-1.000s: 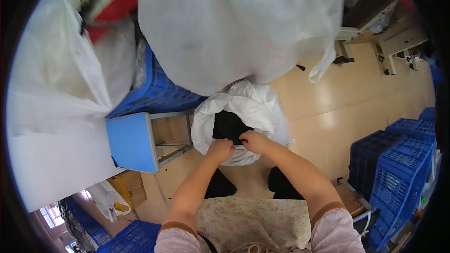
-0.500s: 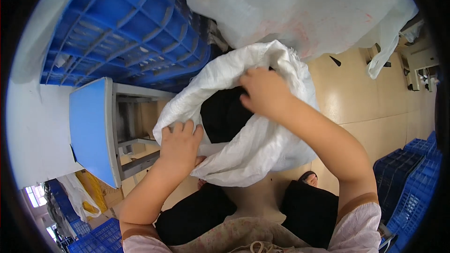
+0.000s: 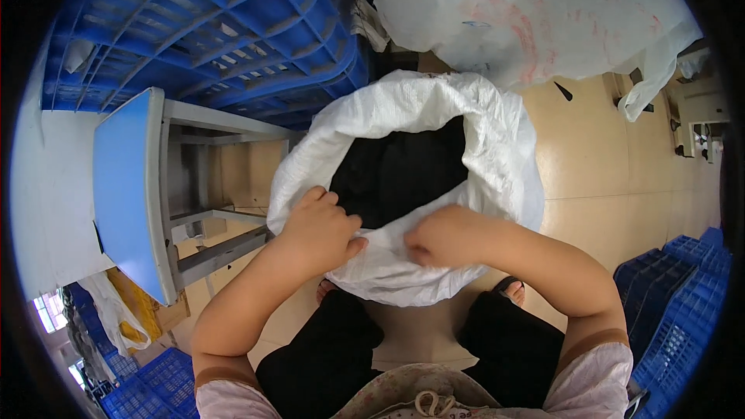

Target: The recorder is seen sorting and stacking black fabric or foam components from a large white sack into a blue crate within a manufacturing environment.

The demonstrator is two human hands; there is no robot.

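A white woven sack (image 3: 504, 140) stands upright between my knees, its mouth facing up and its rim folded outward. Black material (image 3: 403, 171), maybe cloth, fills the inside below the rim. My left hand (image 3: 322, 225) grips the near left part of the rim, fingers bent over the edge and thumb on the outer fold. At the near side, right of centre, my right hand (image 3: 450, 237) is closed on the folded edge; its fingertips are slightly blurred and partly hidden.
A stool with a blue top (image 3: 128, 194) stands close on the left. Behind it is a big blue plastic crate (image 3: 209, 31). A large whitish plastic bag (image 3: 535, 15) bulges beyond the sack. Blue crates (image 3: 675, 310) sit at lower right, and another blue crate (image 3: 155, 388) at lower left.
My right hand has come from the far rim to the near edge of the sack. My left hand has shifted right along the rim. The opening now lies wider, showing more black material.
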